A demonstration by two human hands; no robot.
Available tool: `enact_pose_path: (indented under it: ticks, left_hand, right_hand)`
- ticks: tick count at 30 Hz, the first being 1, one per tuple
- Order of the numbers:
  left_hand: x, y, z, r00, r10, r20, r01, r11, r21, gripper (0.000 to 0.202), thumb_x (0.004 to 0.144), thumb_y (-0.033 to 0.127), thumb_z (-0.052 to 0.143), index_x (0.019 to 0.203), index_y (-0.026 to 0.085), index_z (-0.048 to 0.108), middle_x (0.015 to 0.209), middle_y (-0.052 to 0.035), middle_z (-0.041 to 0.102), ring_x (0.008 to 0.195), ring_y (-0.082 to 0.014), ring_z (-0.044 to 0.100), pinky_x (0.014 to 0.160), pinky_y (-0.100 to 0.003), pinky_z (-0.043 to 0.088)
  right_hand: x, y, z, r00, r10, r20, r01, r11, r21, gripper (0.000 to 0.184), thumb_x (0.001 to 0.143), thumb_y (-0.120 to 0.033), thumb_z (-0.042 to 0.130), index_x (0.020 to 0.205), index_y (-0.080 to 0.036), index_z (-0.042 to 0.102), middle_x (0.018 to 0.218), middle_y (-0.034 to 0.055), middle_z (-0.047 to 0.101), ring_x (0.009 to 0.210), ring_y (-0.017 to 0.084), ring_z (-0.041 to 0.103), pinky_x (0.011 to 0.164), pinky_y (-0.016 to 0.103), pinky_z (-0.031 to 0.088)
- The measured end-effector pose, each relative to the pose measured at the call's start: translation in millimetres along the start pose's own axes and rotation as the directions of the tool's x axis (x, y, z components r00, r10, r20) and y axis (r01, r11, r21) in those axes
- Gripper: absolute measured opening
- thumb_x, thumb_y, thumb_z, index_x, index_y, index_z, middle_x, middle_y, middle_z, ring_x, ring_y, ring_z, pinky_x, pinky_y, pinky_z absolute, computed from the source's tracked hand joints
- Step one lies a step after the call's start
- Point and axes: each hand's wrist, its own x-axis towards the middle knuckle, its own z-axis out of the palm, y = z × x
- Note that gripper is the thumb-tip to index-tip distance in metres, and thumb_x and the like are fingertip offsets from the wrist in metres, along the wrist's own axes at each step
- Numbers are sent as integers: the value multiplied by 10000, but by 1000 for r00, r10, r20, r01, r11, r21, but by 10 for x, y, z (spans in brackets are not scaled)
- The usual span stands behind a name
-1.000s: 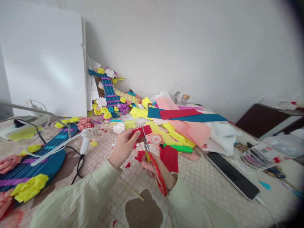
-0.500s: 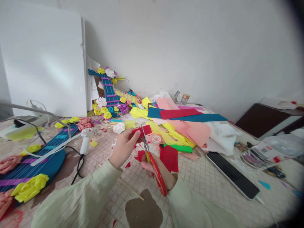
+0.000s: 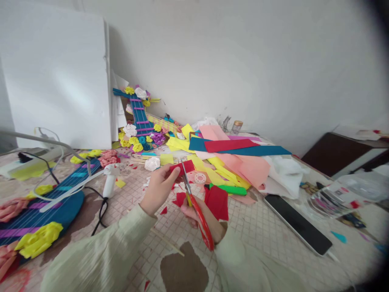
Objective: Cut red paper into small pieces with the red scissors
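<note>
A small piece of red crepe paper (image 3: 189,165) is pinched between the thumb and fingers of my left hand (image 3: 160,187). My right hand (image 3: 194,211) grips a pair of scissors (image 3: 203,227) with red handles. The scissor blades point away from me and lie across the red piece, close to my left fingertips. How far the blades are apart is hard to make out. Beneath and beside my right hand, more red paper (image 3: 217,202) lies on the table, with small red scraps (image 3: 164,211) near my left wrist.
Paper strips in several colours, including a blue strip (image 3: 243,150), are heaped at the back. A white glue gun (image 3: 109,182) with its cord and a blue flower-decorated guitar shape (image 3: 68,202) are on the left. A phone (image 3: 298,223) and a plastic bottle (image 3: 349,192) lie on the right.
</note>
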Motion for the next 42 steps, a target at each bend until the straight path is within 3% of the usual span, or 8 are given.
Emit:
enact_pose_path:
  ticks: [5, 10, 16, 24, 42]
  left_hand:
    - [14, -13, 1, 1000, -7, 6, 7, 1000, 1, 288, 785, 404, 561, 787, 121, 613, 691, -17, 623, 635, -140, 603, 614, -258, 498]
    - [24, -27, 2, 1000, -9, 14, 9, 1000, -6, 293, 784, 407, 562, 791, 119, 613, 701, -18, 624, 639, -138, 601, 615, -258, 500]
    - [23, -36, -7, 1000, -15, 7, 15, 1000, 8, 294, 782, 414, 561, 787, 123, 607, 676, -15, 620, 625, -146, 605, 617, -271, 500]
    - [24, -25, -13, 1000, -27, -7, 27, 1000, 0, 286, 775, 417, 572, 766, 132, 594, 664, -1, 601, 610, -139, 609, 595, -250, 489]
    - [52, -105, -47, 1000, -9, 26, 8, 1000, 23, 289, 813, 422, 531, 763, 140, 576, 702, -11, 598, 656, -154, 615, 623, -269, 485]
  right_hand:
    - [53, 33, -12, 998, -60, 17, 60, 998, -12, 198, 865, -299, 490, 974, -176, 600, 1013, 52, 627, 1083, 210, 523, 986, 375, 360]
    - [-8, 107, -65, 999, -42, 6, 42, 999, -25, 285, 886, -308, 520, 1113, -138, 556, 1116, 88, 580, 978, 188, 577, 843, 396, 483]
    - [-93, 160, -62, 1000, -2, -1, 2, 1000, -29, 274, 900, -303, 503, 1113, -137, 552, 1052, 75, 590, 857, 148, 600, 726, 321, 526]
    - [-21, 120, -47, 1000, 8, -13, -8, 1000, -23, 309, 892, -299, 515, 1158, -143, 533, 1129, 89, 565, 943, 179, 587, 788, 368, 514]
    - [-124, 119, -70, 995, 95, 37, -95, 995, -4, 302, 894, -307, 513, 1140, -134, 539, 1083, 83, 580, 896, 165, 597, 753, 348, 522]
